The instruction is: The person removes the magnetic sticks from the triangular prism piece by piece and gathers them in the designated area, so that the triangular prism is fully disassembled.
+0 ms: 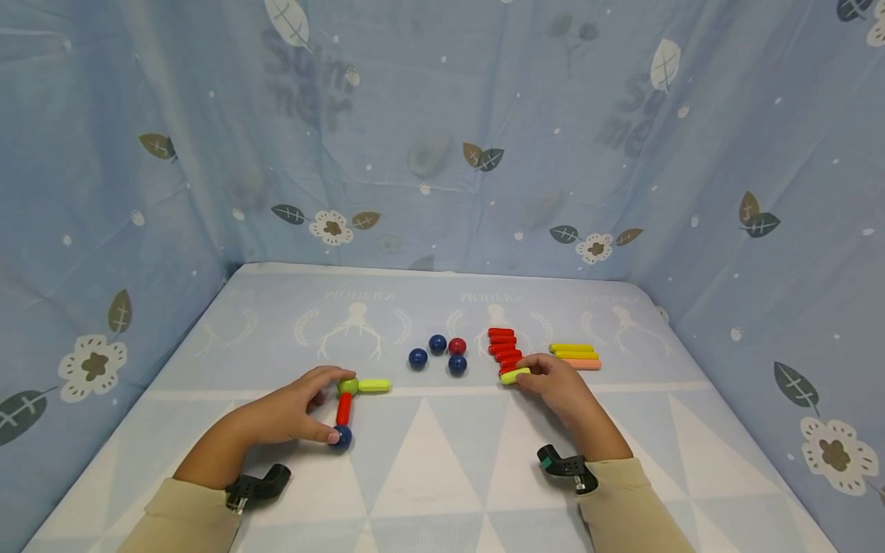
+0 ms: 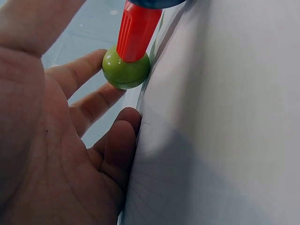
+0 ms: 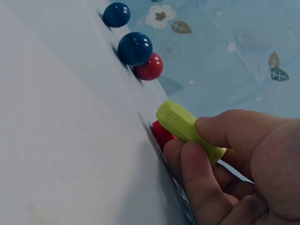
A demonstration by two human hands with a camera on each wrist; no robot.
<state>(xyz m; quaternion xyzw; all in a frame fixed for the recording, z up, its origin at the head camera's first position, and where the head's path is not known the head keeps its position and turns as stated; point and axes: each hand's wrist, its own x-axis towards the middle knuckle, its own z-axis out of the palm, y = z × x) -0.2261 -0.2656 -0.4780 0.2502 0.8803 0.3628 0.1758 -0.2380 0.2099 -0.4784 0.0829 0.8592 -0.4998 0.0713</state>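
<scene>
My left hand (image 1: 293, 407) holds a ball-and-rod piece lengthwise, thumb at its blue ball (image 1: 342, 438) and fingertips at its green ball (image 1: 348, 385). A red rod (image 1: 343, 409) joins the two balls, and a yellow-green rod (image 1: 375, 385) sticks out rightward from the green one. In the left wrist view, two fingertips touch the green ball (image 2: 125, 70). Between thumb and fingers, my right hand (image 1: 563, 388) pinches another yellow-green rod (image 3: 180, 123), beside the near end of a row of red rods (image 1: 503, 347).
Three loose blue balls (image 1: 418, 359) and a red ball (image 1: 457, 346) lie mid-table, left of the red rods. Beyond the right hand are two yellow rods (image 1: 572, 348) and a pinkish-orange rod (image 1: 582, 365). Patterned blue cloth (image 1: 442, 138) surrounds the table's back and sides.
</scene>
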